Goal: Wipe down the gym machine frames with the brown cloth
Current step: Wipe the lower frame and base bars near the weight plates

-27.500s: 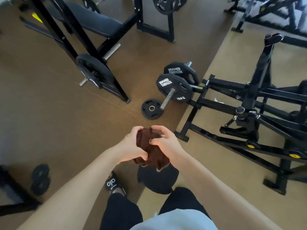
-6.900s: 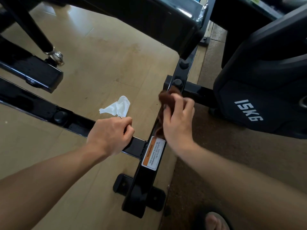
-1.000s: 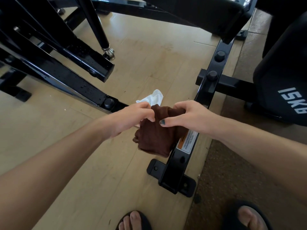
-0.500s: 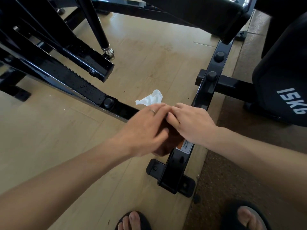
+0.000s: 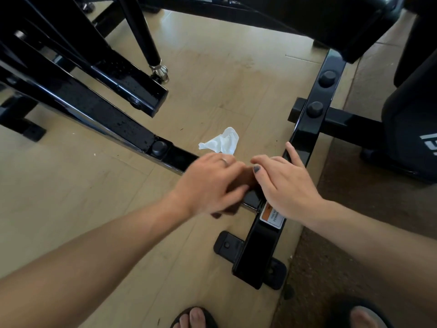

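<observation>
Head view: left hand (image 5: pixel 212 183) fingers curled over brown cloth (image 5: pixel 246 178), gripping it, blurred; ring on one finger. Cloth mostly hidden between both hands, lying on black frame rail (image 5: pixel 305 129) where cross rail (image 5: pixel 94 110) meets it. Right hand (image 5: pixel 283 185) fingers mostly straight, spread, laid flat over cloth edge and rail, little finger stretched along rail. Orange-white warning label (image 5: pixel 272 215) just under right wrist. Crumpled white tissue (image 5: pixel 222 144) on wooden floor (image 5: pixel 71 185) just beyond hands. Sandalled toes (image 5: pixel 191 318) at bottom edge.
</observation>
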`<action>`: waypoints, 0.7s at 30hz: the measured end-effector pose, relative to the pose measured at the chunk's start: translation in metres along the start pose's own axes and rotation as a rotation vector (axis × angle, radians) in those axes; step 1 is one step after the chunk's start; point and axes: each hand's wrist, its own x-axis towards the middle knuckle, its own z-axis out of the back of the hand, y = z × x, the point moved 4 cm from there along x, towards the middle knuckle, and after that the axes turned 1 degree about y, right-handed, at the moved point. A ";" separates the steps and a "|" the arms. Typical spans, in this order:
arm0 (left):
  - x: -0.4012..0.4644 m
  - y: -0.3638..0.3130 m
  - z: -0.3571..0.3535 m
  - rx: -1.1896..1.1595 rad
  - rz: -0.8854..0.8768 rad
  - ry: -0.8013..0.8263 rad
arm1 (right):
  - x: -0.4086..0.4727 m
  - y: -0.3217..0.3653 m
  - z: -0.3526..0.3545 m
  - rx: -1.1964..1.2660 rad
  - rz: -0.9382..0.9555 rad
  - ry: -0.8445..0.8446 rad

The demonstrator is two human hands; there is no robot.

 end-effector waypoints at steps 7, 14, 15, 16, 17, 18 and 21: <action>-0.013 0.077 0.020 0.060 0.330 0.039 | 0.004 -0.009 0.001 0.169 -0.019 -0.073; 0.015 -0.049 -0.009 -0.036 0.070 0.024 | -0.004 -0.018 0.004 0.559 -0.170 -0.220; 0.016 -0.051 -0.009 -0.047 0.041 0.028 | -0.005 -0.017 0.003 0.517 -0.132 -0.214; 0.014 -0.046 -0.007 -0.048 0.013 0.044 | -0.005 -0.016 0.002 0.450 -0.079 -0.207; 0.011 -0.035 -0.003 -0.037 -0.004 0.064 | -0.007 -0.015 0.000 0.363 -0.027 -0.194; 0.006 -0.019 0.001 -0.022 0.003 0.085 | -0.008 -0.016 -0.002 0.261 0.019 -0.175; -0.010 0.047 0.019 0.104 0.149 0.104 | -0.011 -0.016 -0.007 -0.101 0.126 -0.090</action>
